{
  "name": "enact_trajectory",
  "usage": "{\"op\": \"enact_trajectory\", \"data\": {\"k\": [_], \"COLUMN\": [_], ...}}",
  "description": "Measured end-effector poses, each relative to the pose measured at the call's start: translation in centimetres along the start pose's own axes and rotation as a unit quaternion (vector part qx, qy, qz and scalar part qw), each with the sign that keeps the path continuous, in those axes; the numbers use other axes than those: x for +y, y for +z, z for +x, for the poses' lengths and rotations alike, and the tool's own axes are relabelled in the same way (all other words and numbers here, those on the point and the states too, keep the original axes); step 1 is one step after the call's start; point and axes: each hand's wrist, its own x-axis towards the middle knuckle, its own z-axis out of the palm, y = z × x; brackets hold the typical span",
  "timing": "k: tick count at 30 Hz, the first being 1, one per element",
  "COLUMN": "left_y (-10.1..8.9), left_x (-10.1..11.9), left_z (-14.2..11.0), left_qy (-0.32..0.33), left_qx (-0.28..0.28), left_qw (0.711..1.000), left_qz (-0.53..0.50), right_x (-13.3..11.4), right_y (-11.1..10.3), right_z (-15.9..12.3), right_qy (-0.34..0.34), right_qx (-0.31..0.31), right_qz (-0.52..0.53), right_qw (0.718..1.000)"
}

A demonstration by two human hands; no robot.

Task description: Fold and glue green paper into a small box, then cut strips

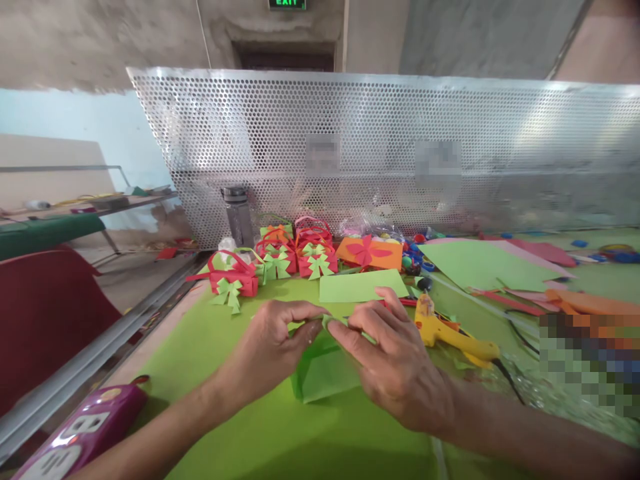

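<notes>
A folded green paper box stands on the green table surface between my two hands. My left hand pinches its upper far edge between thumb and index finger. Close beside it, my right hand presses thumb and fingers on the same edge, with one finger raised. The hands hide much of the box's right side and far rim. Just beyond them lies a flat light green paper sheet. To the right of my right hand rests a yellow glue gun with a black cord.
Small red paper baskets with green bows stand at the back left, near a grey bottle. An orange paper piece with a red bow is beside them. A purple power strip lies front left. A perforated metal panel borders the table's far side.
</notes>
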Motion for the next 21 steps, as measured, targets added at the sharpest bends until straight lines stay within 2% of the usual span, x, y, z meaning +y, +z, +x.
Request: {"op": "enact_trajectory", "data": {"k": [6, 21], "left_y": [-0.03, -0.02], "left_x": [0.32, 0.21], "left_z": [-0.09, -0.21], "left_qy": [0.019, 0.017], "left_qx": [0.006, -0.012], "left_qw": [1.0, 1.0], "left_qz": [0.001, -0.008], "right_x": [-0.03, 0.0], "right_y": [-0.05, -0.06], "right_z": [0.17, 0.28], "right_qy": [0.009, 0.043], "right_qx": [-0.01, -0.032], "right_qz": [-0.006, 0.002], "right_qw": [1.0, 0.999]}}
